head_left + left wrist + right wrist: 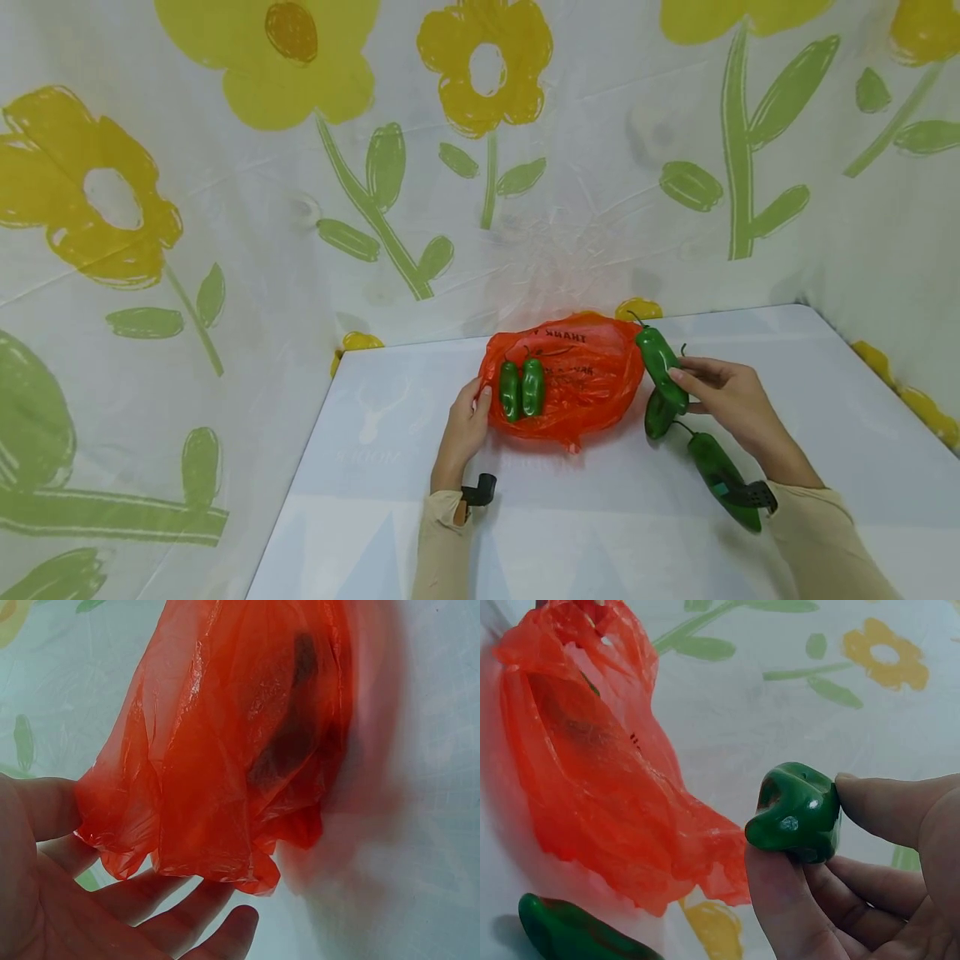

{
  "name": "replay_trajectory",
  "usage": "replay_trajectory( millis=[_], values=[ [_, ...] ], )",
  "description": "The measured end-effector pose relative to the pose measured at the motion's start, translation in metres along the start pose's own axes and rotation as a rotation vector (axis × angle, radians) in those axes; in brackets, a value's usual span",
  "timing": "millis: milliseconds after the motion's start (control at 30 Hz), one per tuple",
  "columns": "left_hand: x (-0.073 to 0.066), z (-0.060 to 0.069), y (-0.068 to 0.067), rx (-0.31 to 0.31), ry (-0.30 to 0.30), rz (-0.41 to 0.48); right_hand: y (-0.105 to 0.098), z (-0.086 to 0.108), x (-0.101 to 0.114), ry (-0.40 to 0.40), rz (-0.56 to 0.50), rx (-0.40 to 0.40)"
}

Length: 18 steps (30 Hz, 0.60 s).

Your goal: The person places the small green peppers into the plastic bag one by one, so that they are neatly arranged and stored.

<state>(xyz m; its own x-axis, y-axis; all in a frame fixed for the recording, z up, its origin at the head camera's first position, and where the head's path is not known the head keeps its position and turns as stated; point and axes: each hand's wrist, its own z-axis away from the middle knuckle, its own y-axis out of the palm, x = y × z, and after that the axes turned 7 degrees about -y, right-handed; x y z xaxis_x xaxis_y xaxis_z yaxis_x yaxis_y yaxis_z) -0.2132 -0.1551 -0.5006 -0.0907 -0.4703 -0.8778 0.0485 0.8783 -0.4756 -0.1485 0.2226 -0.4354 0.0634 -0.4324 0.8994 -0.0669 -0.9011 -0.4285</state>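
A red plastic bag (600, 392) lies open on the table, with two green peppers (532, 387) inside it at the left. My left hand (467, 421) pinches the bag's left edge between thumb and fingers; the left wrist view shows the red film (202, 765) at the fingertips. Raised at the bag's right edge is a green pepper (660, 358), which my right hand (723, 396) holds between thumb and fingers. The right wrist view shows that pepper (799, 814) end-on, in front of the bag (600, 772).
Below the held pepper another green pepper (658, 415) lies beside the bag. One more pepper (720, 479) rests on the white table (540, 533) near my right wrist, partly covered by the wrist band. A flower-print sheet (600, 150) hangs behind the table.
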Motion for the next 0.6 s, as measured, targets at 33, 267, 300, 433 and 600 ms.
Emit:
replay_trajectory(
  millis=[33, 267, 300, 433, 600],
  values=[
    [0.0, 0.0, 0.0, -0.001, 0.002, 0.002, 0.001, -0.001, 0.0, 0.001, -0.007, 0.001],
    [-0.001, -0.001, -0.001, -0.004, 0.023, 0.002, 0.01, -0.004, 0.004, 0.013, -0.025, 0.003],
    [-0.001, -0.001, -0.001, -0.005, 0.027, 0.003, 0.011, -0.005, 0.005, 0.014, -0.03, 0.003],
    [0.0, -0.002, -0.001, -0.001, 0.032, 0.001, 0.017, -0.008, 0.005, 0.017, -0.048, 0.01],
    [0.0, -0.001, 0.0, -0.001, 0.021, -0.001, 0.026, -0.012, 0.005, 0.004, -0.072, 0.021]
  ],
)
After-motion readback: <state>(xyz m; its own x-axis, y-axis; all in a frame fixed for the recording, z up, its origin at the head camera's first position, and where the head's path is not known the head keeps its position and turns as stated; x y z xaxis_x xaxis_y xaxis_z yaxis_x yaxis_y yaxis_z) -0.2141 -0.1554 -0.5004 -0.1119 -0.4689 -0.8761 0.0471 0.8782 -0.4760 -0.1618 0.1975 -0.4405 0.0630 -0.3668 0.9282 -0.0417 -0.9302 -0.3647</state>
